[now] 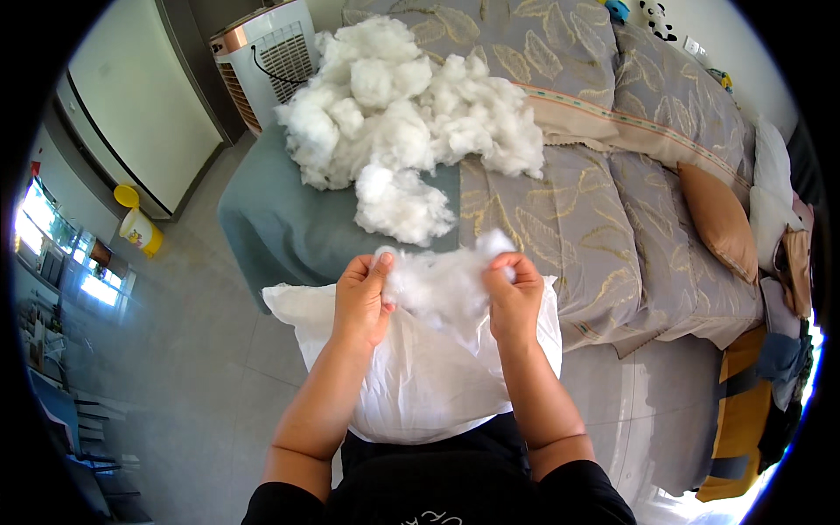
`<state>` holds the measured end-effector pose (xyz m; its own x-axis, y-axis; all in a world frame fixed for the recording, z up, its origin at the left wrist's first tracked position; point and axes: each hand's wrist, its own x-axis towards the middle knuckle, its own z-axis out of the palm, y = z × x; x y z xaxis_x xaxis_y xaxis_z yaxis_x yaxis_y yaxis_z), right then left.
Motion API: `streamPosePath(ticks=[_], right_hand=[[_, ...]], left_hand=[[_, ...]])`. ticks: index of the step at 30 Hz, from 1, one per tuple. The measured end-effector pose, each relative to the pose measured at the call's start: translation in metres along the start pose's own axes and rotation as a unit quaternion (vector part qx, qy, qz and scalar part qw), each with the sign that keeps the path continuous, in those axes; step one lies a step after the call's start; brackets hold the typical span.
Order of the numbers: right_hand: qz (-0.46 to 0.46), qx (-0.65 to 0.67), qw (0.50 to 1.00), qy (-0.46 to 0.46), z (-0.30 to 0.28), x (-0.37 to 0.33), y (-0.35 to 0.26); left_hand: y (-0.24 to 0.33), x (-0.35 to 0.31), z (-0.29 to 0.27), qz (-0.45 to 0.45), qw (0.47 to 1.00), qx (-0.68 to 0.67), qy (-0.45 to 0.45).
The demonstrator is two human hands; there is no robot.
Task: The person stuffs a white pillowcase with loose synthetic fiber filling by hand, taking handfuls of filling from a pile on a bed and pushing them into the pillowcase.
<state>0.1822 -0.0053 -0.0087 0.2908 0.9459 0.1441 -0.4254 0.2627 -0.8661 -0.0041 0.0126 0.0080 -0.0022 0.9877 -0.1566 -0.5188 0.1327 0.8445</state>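
**Loose white tuft pinched between two hands; step judged to be teasing it apart**

Tuft (442, 284): held in mid-air in front of the person, over the upper part of a white cloth (429, 376). Its middle looks thin and wispy, slightly blurred. Whether its underside touches the cloth: cannot tell.

Left hand (363, 293): nearly closed, thumb against curled fingers, gripping the tuft's left end. Right hand (514, 293): likewise nearly closed on the right end; a small lump of fluff rises above its fingertips. Hands apart, tuft spanning the gap.

Step in hand (judgement): pulling or loosening the fibre. The blur suggests motion; direction not readable from one view.

Next move (judgement): calls for a light pinch at both ends and a gentle, even outward pull; a hard tug could tear the thin middle and drop fluff on the cloth.

Cloth: spread over the lap, reaching toward the bed (560, 219). An opening in it cannot be made out.

Beyond the tuft: a small clump (402, 206) on the teal blanket (271, 210), adjoining the big pile (394, 96) behind. Farther back, left: a cooler (271, 61).
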Motion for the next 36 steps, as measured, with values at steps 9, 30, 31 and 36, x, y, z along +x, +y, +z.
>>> streamPosePath(ticks=[9,30,31,36], right_hand=[[-0.178,-0.335,0.9,-0.215,0.001,-0.004,0.012],[-0.194,-0.55,0.731,-0.353,0.004,0.0,0.034],[-0.152,-0.531,0.759,-0.346,0.005,0.011,0.027],[-0.063,-0.457,0.846,-0.267,0.008,0.048,0.019]], left_hand=[[0.015,-0.023,0.013,0.106,0.851,0.455,-0.241],[-0.005,0.098,-0.029,0.203,0.845,0.493,-0.054],[-0.016,0.113,-0.027,0.217,0.802,0.557,0.002],[-0.055,0.177,-0.032,0.172,0.672,0.717,0.063]])
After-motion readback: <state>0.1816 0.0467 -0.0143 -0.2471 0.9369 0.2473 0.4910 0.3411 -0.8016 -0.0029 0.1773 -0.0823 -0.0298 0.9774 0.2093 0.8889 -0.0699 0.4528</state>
